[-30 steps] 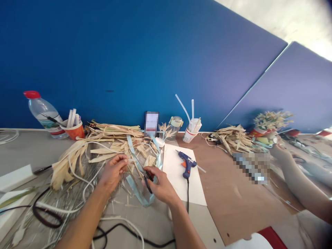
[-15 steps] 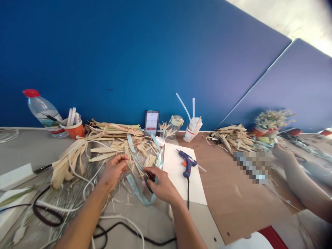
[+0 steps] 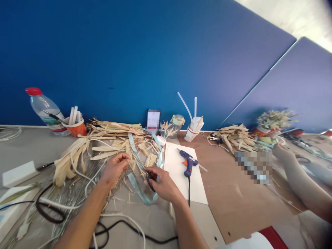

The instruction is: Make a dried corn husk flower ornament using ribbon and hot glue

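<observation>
My left hand [image 3: 114, 169] is closed in a pinch on a thin strip at the edge of a pile of dried straw-coloured leaves [image 3: 114, 138]. My right hand [image 3: 162, 183] grips small black-handled scissors [image 3: 149, 179], whose blades point up and left toward the left hand's fingertips. A pale blue ribbon [image 3: 141, 192] curls on the table under and between both hands. Both hands rest low over the grey table [image 3: 31, 147].
A blue glue gun [image 3: 188, 162] lies on a white sheet [image 3: 176, 183], its black cord running toward me. At the back stand a red-capped bottle [image 3: 44, 109], an orange cup [image 3: 75, 127] and a white cup with sticks [image 3: 193, 129]. Another person's arm [image 3: 298, 180] reaches in at right. Cables [image 3: 49, 211] lie front left.
Both hands hold nearly the same pose; the view has shifted slightly right and the scene sits a little lower-left. The scissors stay by the strip.
</observation>
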A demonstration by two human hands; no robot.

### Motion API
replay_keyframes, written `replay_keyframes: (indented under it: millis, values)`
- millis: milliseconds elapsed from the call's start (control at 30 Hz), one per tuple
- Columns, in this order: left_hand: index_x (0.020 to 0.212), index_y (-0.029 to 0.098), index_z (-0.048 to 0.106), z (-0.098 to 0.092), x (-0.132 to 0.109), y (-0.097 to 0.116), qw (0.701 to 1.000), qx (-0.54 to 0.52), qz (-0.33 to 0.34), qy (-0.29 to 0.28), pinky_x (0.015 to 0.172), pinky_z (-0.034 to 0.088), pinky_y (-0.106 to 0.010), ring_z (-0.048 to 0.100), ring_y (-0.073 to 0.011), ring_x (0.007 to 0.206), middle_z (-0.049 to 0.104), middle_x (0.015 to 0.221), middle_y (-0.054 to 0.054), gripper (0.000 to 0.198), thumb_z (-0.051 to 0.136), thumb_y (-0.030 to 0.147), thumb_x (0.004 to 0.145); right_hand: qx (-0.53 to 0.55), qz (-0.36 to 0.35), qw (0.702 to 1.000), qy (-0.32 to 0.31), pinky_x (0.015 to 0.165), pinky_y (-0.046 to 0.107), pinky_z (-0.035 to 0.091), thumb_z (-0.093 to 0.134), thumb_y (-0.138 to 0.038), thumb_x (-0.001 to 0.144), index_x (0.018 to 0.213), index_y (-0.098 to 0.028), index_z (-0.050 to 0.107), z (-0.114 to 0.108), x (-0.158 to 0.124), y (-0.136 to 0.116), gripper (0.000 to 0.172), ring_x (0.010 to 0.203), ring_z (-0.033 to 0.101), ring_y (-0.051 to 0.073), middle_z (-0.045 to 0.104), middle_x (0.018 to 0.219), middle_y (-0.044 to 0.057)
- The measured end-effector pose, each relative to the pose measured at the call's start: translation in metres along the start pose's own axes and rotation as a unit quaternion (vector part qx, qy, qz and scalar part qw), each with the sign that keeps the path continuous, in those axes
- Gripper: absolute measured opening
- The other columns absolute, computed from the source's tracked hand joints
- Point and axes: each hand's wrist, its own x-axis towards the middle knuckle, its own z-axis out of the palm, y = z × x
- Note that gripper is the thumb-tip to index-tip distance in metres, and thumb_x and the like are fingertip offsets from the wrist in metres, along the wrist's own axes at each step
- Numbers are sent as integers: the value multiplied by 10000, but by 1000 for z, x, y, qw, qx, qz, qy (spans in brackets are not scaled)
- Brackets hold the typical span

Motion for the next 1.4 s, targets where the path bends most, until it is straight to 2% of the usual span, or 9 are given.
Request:
replay_keyframes:
  millis: [467,833,1000,1167,1300,1400]
  values:
    - [681,156,569,1,-1,2,1000,-10,-10,7,461,208,-208,306,-43,427,437,505,94,137,650,208,585,-13,-1,1000,-11,859,333,426,603,-178,718,1092,-198,656,-2,-4,-7,378,863,601,186,674,947,41]
    - [678,161,570,-1,-1,1,1000,-1,-11,0,469,231,-211,305,-49,427,419,479,97,123,651,227,612,6,3,1000,-9,820,323,431,587,-164,722,1081,-205,658,0,-2,0,368,816,588,174,661,888,27]
    - [669,162,572,-1,-1,2,1000,-5,-15,0,468,231,-207,303,-48,431,423,487,95,121,654,220,602,23,10,1000,-8,765,296,432,594,-195,726,1048,-223,677,1,-2,4,333,737,565,156,641,790,2]
    - [691,164,583,-1,0,2,1000,7,-5,-1,461,219,-204,309,-52,438,427,505,89,141,670,239,610,40,24,999,-1,633,252,406,604,-218,723,1055,-202,687,2,1,8,343,592,477,122,553,627,-31]
    - [716,165,589,-1,0,1,1000,14,19,0,469,242,-211,338,-67,457,447,530,79,177,686,276,618,43,32,998,29,567,233,383,604,-225,718,1056,-201,683,2,2,4,348,568,443,115,522,612,-34]
    - [732,166,587,-2,0,-1,1000,13,25,2,475,250,-214,345,-71,466,460,548,73,198,691,294,623,43,34,998,43,575,239,408,580,-224,728,1055,-192,672,2,1,-2,341,554,455,116,536,617,-28]
